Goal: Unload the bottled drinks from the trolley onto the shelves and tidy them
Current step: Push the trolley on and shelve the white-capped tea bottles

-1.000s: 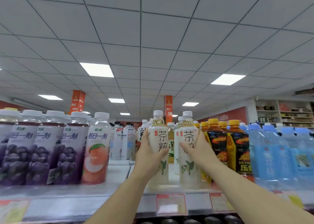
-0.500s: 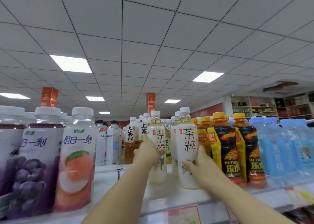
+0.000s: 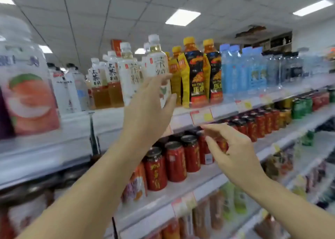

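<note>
Two tall white-labelled plastic tea bottles (image 3: 156,61) with white caps stood side by side at the near edge of the white top shelf (image 3: 108,120). Each was upright, with its long axis vertical, its cap towards the ceiling and its black-lettered label facing out to the aisle. The left hand (image 3: 148,110) was raised in front of their lower halves, released and grasping nothing, its fingers straight and slightly spread with the palm turned to the labels. Whether its fingertips touched the right-hand bottle could not be told. The right hand (image 3: 235,155) hung lower and nearer, to the right, also released. Its fingers were loosely bent with the thumb close to the forefinger, nothing between them. It was in front of a row of red drink cans (image 3: 175,163) on the lower shelf (image 3: 210,179), just beneath the paper price tags (image 3: 201,116) on the top shelf's edge. Just right of the tea bottles stood black-and-yellow energy drink bottles with yellow caps (image 3: 196,71), and further right pale blue plastic bottles (image 3: 233,70). Left of and behind the tea bottles were white-labelled bottles of amber tea (image 3: 112,86). At the far left, blurred and close to the camera, was a large white bottle with a peach picture (image 3: 27,97).
</note>
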`<move>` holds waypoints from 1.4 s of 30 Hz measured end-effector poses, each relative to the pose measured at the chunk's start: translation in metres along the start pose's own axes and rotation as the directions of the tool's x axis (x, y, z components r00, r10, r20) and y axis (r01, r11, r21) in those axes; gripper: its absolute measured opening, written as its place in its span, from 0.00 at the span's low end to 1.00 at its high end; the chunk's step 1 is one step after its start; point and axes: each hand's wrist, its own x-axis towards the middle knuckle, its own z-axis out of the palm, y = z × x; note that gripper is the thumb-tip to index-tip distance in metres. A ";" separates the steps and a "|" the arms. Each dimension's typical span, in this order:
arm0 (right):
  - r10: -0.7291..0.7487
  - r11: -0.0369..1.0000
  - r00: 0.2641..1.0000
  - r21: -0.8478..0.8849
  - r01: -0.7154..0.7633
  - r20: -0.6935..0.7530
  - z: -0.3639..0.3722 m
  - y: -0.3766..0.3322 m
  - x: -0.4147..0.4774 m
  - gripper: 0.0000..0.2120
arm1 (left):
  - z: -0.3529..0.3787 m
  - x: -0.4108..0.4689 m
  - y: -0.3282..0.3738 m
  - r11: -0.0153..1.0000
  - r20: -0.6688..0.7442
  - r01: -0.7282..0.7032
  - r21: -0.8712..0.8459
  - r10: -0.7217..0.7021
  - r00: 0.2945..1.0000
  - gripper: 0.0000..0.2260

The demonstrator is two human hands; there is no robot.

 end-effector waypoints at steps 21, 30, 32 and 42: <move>0.936 -0.019 -0.200 -0.522 -0.853 0.291 -0.086 0.106 -0.527 0.16 | 0.287 -0.526 0.045 0.902 0.989 0.416 0.116 -0.143 0.034 0.17; 0.820 -0.177 -0.431 -0.549 -0.817 0.377 -0.028 0.075 -0.600 0.38 | 0.322 -0.579 0.003 0.993 0.990 0.103 -0.053 0.066 -0.122 0.25; 0.844 -0.159 -0.402 -0.550 -0.820 0.354 -0.022 0.072 -0.605 0.42 | 0.334 -0.584 -0.005 0.990 0.981 0.027 -0.137 0.139 -0.137 0.25; 0.797 -0.308 -0.471 -0.417 -0.855 0.378 -0.039 0.081 -0.593 0.38 | 0.380 -0.571 -0.018 0.785 0.873 -0.383 -0.487 0.423 -0.244 0.29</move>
